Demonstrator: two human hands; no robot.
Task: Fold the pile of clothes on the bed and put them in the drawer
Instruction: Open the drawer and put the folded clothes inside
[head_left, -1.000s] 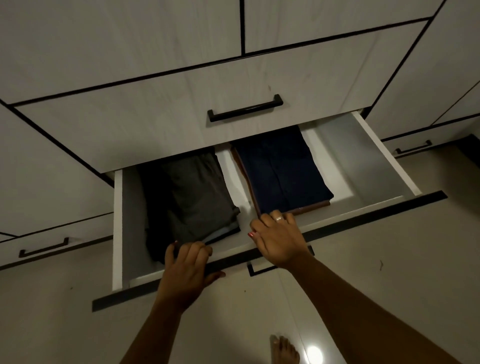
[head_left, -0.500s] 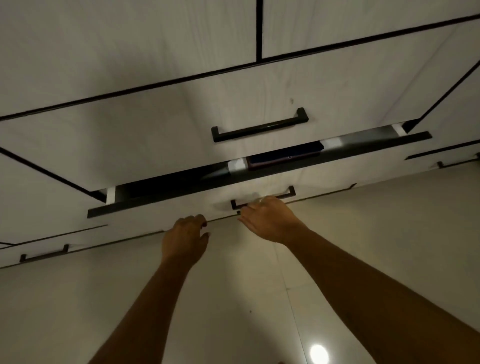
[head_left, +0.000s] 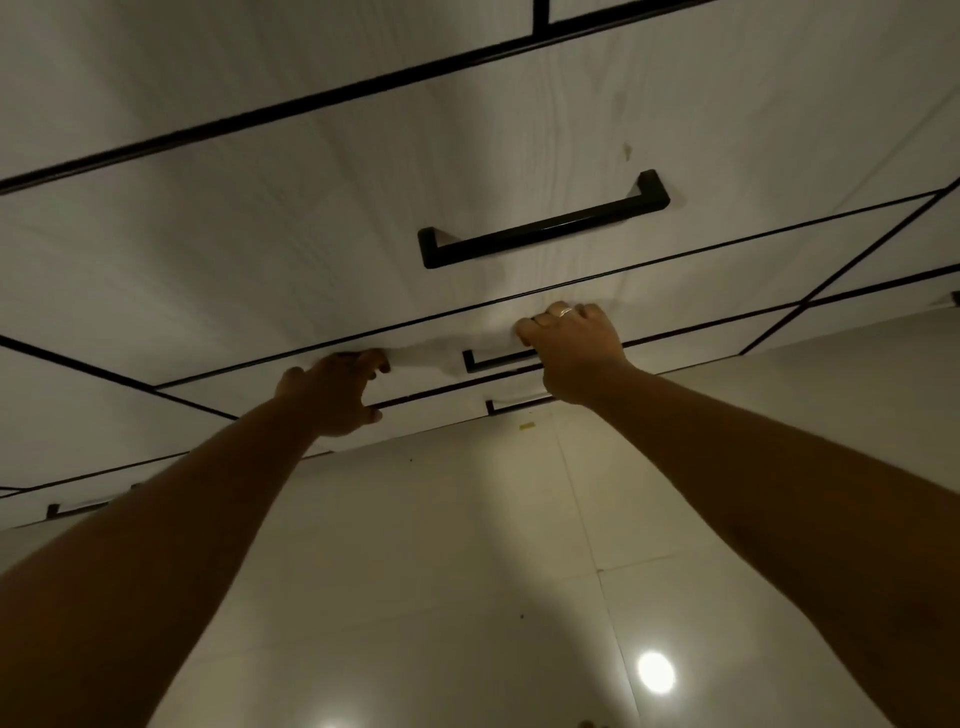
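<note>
Seat the white wood-grain drawer front (head_left: 727, 286) flush; clothes out of view (presumably inside).
Left hand (head_left: 332, 395) and right hand (head_left: 571, 353) press it, fingers close together, beside black bar handle (head_left: 483, 366). Push evenly to avoid racking.

The drawer (head_left: 727, 286) and the fronts around it are white with a faint grey wood grain, parted by thin black lines. The bar handle (head_left: 545, 227) above it is glossy black. The tiled floor (head_left: 467, 545) is shiny cream, with a bright white light spot (head_left: 656, 672) and a small yellow scrap (head_left: 527, 426). A ring (head_left: 565, 312) shows silvery.
</note>
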